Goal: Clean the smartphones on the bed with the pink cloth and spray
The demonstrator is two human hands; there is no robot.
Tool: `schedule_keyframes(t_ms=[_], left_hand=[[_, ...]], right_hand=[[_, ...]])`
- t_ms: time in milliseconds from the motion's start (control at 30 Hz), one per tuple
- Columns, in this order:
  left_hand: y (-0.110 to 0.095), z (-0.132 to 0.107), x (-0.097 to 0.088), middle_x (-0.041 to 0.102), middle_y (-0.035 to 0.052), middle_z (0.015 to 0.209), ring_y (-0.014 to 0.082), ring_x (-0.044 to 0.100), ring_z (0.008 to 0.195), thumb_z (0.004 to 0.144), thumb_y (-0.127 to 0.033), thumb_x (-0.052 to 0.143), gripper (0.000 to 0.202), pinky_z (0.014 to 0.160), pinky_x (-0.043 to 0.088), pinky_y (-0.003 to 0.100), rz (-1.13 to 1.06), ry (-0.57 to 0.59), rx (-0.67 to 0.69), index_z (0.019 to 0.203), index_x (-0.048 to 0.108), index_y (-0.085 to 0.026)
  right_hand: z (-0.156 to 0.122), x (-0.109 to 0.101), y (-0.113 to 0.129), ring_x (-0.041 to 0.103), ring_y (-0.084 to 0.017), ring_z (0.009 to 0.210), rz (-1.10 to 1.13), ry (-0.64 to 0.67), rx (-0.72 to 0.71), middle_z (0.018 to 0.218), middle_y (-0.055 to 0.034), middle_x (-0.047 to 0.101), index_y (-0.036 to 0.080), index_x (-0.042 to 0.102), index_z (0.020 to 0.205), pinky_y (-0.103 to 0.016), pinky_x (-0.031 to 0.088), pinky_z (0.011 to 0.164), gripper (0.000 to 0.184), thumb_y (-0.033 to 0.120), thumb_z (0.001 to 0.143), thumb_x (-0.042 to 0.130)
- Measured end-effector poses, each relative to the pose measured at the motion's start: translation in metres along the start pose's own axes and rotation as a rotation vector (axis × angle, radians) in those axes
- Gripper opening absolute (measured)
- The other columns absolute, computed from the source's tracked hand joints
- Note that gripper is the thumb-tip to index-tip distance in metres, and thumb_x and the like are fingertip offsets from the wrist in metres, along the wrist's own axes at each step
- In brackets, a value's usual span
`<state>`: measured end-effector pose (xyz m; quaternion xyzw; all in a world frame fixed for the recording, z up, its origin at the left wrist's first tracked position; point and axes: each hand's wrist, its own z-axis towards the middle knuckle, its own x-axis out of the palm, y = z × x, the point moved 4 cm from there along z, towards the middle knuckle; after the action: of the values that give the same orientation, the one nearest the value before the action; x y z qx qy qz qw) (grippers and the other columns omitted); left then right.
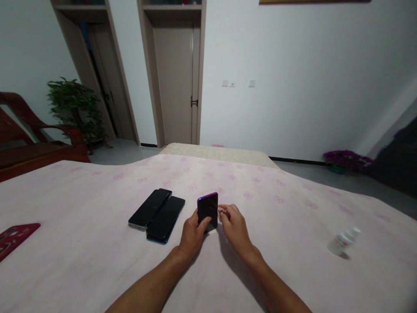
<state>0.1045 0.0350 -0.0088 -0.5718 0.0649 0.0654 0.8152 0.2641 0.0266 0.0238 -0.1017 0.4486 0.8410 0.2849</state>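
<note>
My left hand (192, 232) is wrapped round a dark smartphone (207, 207) with a purple-blue edge, its thumb lying across the black screen. The phone is tilted up above the pink flowered cloth (280, 269). At the phone's right edge, my right hand (235, 225) is closed in a pinch on a small pale pink piece (222, 210), whose kind I cannot make out. Several black phones lie to the left of my hands, partly stacked, among them a left phone (151, 208) and a right phone (166, 218) with a blue edge beneath it.
A small white bottle (342, 241), blurred, is on the right of the cloth. The red phone or case (16, 237) lies at the left edge. Beyond the cloth are a wooden chair (42, 143), a leafy plant (76, 106), a door (174, 82) and purple flowers (347, 159).
</note>
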Motion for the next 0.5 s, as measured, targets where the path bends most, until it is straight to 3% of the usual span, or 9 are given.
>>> schedule_keyframes(t_ms=[167,267,367,500], left_hand=[[0.015,0.01,-0.006,0.073,0.0068,0.092,0.0244,0.066,0.087,0.083,-0.036,0.063,0.027,0.08,0.05,0.035,0.039,-0.099,-0.06,0.101,0.067,-0.016],[0.027,0.017,-0.009,0.073,0.0099,0.1,0.0261,0.067,0.094,0.082,-0.035,0.065,0.034,0.085,0.051,0.037,0.025,-0.119,-0.117,0.109,0.064,-0.015],[0.033,0.022,-0.006,0.073,0.0114,0.112,0.0262,0.067,0.103,0.081,-0.033,0.066,0.042,0.09,0.05,0.036,-0.011,-0.051,-0.142,0.119,0.062,-0.015],[0.03,0.026,0.0,0.075,0.009,0.111,0.0242,0.069,0.101,0.089,-0.036,0.058,0.037,0.088,0.05,0.032,0.137,0.086,-0.109,0.121,0.065,-0.02]], right_hand=[[-0.009,0.013,-0.018,0.065,-0.019,0.076,-0.069,0.139,0.043,0.081,-0.0049,0.068,0.02,0.074,0.089,-0.031,0.051,0.07,0.021,0.017,0.087,0.054],[-0.009,0.013,-0.018,0.066,-0.02,0.081,-0.068,0.114,0.045,0.086,-0.0062,0.068,0.02,0.074,0.092,-0.033,0.053,0.074,0.022,0.016,0.089,0.053],[-0.008,0.009,-0.008,0.064,-0.021,0.09,-0.028,0.029,-0.077,0.094,-0.0072,0.066,0.021,0.072,0.105,-0.035,0.053,0.082,0.026,0.014,0.093,0.049],[-0.011,0.011,0.001,0.06,-0.021,0.088,-0.091,0.106,-0.234,0.091,-0.0061,0.062,0.023,0.07,0.109,-0.035,0.052,0.079,0.028,0.012,0.093,0.05]])
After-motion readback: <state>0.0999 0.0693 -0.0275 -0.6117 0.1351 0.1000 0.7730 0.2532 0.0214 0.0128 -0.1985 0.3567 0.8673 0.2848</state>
